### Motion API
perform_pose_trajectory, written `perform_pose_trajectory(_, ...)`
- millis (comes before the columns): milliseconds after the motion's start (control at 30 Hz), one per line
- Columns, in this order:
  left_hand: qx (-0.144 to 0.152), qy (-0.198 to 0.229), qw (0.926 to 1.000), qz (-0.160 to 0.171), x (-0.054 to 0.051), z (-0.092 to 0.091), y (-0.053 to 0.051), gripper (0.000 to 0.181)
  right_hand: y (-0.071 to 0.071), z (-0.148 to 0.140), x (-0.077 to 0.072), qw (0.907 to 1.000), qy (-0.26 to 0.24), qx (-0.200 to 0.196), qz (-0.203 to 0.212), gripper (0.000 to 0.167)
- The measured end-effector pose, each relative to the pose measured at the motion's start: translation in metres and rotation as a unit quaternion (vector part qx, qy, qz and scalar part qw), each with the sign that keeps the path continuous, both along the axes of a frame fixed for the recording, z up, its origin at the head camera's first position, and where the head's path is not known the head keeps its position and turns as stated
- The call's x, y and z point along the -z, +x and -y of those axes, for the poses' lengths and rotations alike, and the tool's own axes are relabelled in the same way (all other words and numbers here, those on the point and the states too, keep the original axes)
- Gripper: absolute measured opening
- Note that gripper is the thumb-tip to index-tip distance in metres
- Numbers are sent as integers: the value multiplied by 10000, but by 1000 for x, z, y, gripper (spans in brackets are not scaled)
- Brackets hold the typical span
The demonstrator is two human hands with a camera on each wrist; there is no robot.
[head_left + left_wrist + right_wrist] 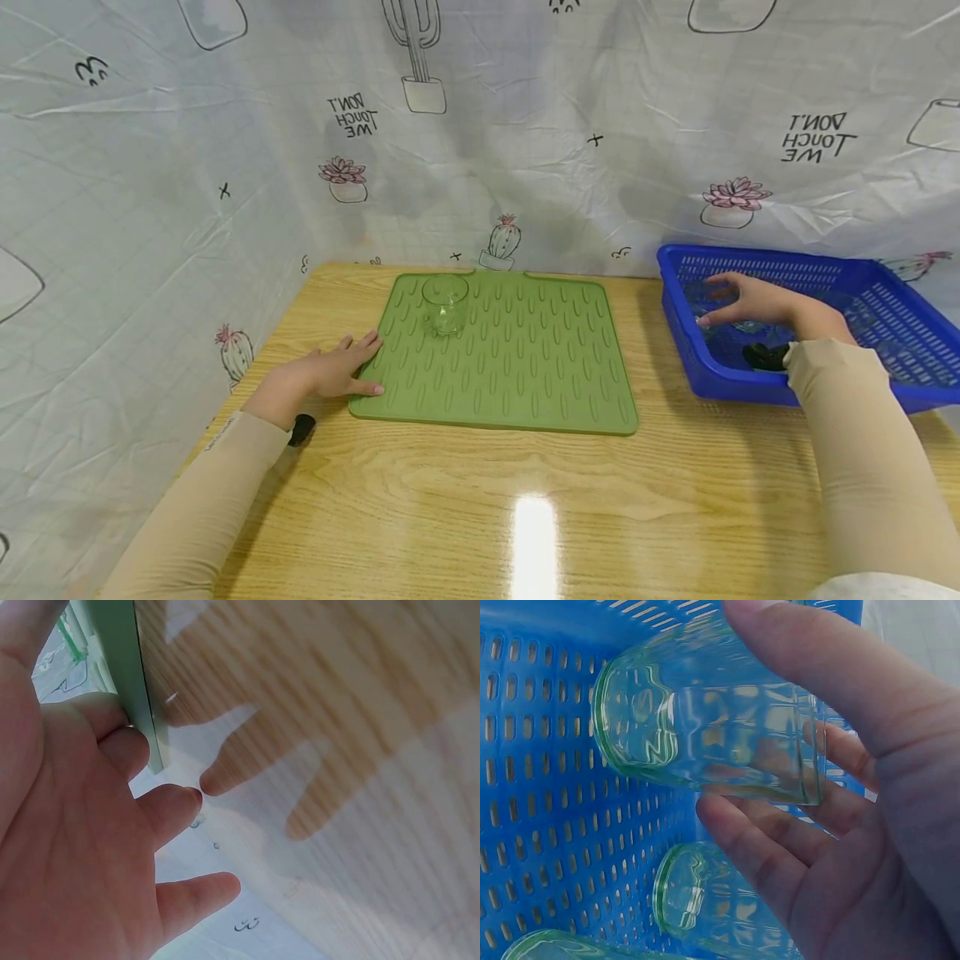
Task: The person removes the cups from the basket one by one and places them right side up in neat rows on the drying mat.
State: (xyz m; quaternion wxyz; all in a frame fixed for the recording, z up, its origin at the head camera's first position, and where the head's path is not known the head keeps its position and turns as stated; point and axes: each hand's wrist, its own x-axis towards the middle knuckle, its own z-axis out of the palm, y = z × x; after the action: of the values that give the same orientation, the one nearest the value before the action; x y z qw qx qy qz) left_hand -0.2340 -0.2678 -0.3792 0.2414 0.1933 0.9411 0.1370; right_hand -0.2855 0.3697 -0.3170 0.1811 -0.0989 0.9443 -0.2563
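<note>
Green mat: The green mat (525,367) lies flat on the table (420,508) before you; one clear glass (446,307) stands on it, toward the far left.
Blue basket: The blue basket (681,346) sits at your right; a second glass (720,900) and a third glass (577,949) are inside.
Right hand: Your right hand (765,302) is within the basket, thumb and fingers clamped about a gripped glass (697,727).
Left hand: Your left hand (330,371) has its fingers apart, resting at the mat's left edge, and holds nothing.
Glasses done: One is on the mat.
Glasses left: Your gripped one and at least two more remain in the basket; full count cannot be told. Judged an early stage.
</note>
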Motion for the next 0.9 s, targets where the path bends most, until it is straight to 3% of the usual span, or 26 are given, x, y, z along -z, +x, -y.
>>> perform_pose_trajectory(733, 13, -18, 10000, -4, -7, -3, -1, 98, 8, -4, -12, 9985, 77, 55, -537, 89)
perform_pose_trajectory(900, 33, -31, 10000, -13, -6, -2, -2, 98, 11, -6, -16, 9982, -123, 179, -551, 93)
